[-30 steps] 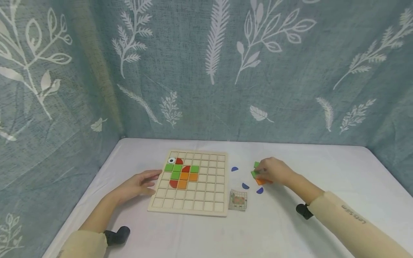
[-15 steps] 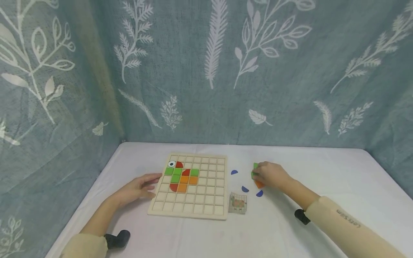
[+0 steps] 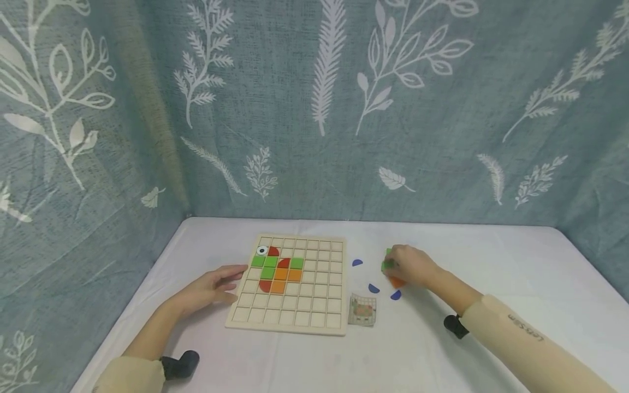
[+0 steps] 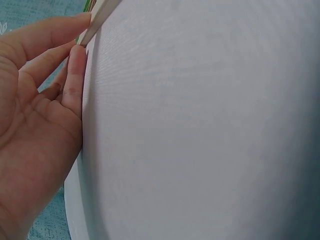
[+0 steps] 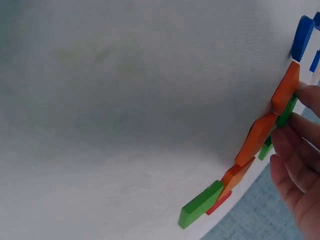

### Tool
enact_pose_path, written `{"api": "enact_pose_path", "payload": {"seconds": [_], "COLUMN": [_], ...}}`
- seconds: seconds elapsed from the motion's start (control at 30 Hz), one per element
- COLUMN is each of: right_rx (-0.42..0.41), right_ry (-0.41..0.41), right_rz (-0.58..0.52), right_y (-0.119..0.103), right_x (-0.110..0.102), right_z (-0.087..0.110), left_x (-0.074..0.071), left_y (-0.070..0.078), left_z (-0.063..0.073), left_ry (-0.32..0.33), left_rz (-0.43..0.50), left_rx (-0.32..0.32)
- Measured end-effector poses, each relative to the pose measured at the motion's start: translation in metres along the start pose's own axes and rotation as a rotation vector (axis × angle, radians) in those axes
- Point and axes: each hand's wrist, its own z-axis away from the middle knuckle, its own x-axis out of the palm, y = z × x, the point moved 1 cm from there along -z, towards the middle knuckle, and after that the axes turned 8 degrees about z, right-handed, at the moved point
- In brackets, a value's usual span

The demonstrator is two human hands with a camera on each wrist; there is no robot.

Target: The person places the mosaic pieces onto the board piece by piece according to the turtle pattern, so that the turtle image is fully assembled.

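Note:
A wooden grid board point(image 3: 314, 304) lies left of centre on the white table, partly filled with green, orange and red tiles and an eye tile point(image 3: 262, 251). My left hand point(image 3: 208, 289) rests beside it, fingertips at the board's left edge point(image 4: 98, 20), fingers loosely extended. To the board's right, my right hand point(image 3: 415, 266) pinches a green square tile point(image 5: 287, 111) between thumb and fingers, low over a group of loose pieces. Orange tiles point(image 5: 256, 139), another green tile point(image 5: 201, 204) and a red piece point(image 5: 219, 202) lie around it, mostly hidden by the hand in the head view.
Blue half-round pieces point(image 3: 374, 288) lie scattered between the board and my right hand. A small picture card point(image 3: 362, 310) sits against the board's lower right side. A blue-green curtain point(image 3: 275, 109) with white leaf prints hangs behind the table.
The right hand has shifted only slightly among the loose tiles, its fingers working at the green one. The left hand stays at the board's edge. The head view has tilted up a little.

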Motion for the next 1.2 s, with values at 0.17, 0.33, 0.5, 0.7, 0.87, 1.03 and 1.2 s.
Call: {"api": "enact_pose_path", "payload": {"seconds": [0.17,0.33,0.5,0.7,0.87,1.03,1.2], "right_rx": [-0.003,0.015,0.020,-0.032,-0.091,-0.136,-0.176], "right_ry": [0.017,0.032,0.033,0.040,0.057,0.048,0.039], "right_rz": [0.000,-0.035,-0.076,-0.138,-0.171,-0.188,-0.189], "right_y": [-0.005,-0.013,-0.024,-0.036,-0.055,-0.080,-0.105], "right_x": [-0.001,-0.007,-0.012,-0.013,-0.015,-0.016,-0.015], "right_z": [-0.004,-0.011,-0.017,-0.024,-0.031,-0.038,-0.046], "left_x": [0.000,-0.002,-0.001,0.000,-0.001,-0.002,-0.003], "left_y": [-0.002,-0.003,-0.001,-0.001,-0.001,0.000,0.000], "left_z": [-0.001,-0.002,-0.003,-0.002,-0.002,-0.001,0.001], "left_ry": [0.002,0.006,0.007,0.012,0.012,0.006,-0.004], "left_rz": [-0.009,-0.025,-0.022,-0.025,-0.023,-0.020,-0.007], "left_rx": [0.002,0.003,0.008,0.007,0.001,0.018,0.015]}}
